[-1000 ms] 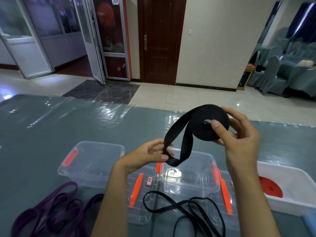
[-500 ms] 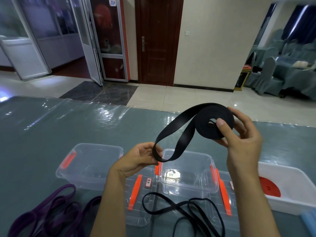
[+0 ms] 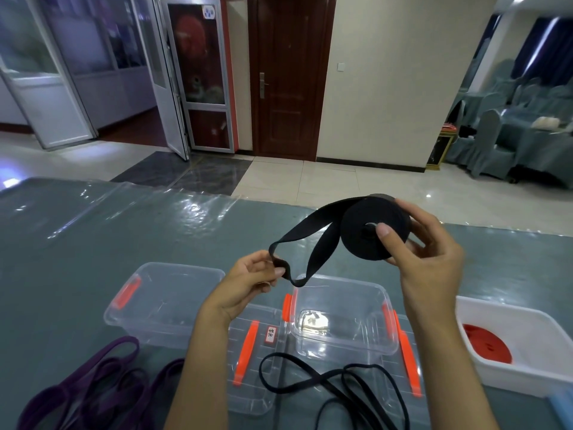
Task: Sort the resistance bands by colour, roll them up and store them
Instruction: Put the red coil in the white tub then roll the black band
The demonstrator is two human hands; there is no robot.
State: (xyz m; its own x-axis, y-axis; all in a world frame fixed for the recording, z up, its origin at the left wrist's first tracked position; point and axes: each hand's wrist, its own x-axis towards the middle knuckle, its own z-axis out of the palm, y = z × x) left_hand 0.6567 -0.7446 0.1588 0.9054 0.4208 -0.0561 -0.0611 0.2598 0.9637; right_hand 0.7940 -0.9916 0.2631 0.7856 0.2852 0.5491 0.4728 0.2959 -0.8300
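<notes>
My right hand (image 3: 424, 259) grips a black resistance band (image 3: 369, 231) that is mostly wound into a roll, thumb on its centre. A short loose loop runs down and left from the roll, and my left hand (image 3: 248, 282) pinches its end. Both hands hover above two clear plastic bins: one on the left (image 3: 161, 299) and one on the right (image 3: 344, 318). A second thin black band (image 3: 335, 383) lies loose on the bin lids near me. Purple bands (image 3: 93, 386) lie in a heap at lower left. A rolled red band (image 3: 486, 342) sits in a white tub (image 3: 527, 377) on the right.
Two clear lids with orange latches (image 3: 248, 367) lie flat in front of the bins. The table (image 3: 93, 243) carries a grey-green cloth under clear plastic film. A blue object (image 3: 561, 411) shows at the lower right corner. Beyond are a tiled floor, doors and covered chairs.
The loose loop has grown shorter as more band went onto the roll. My left hand moved left and slightly up with the loop's end; my right hand turned the roll.
</notes>
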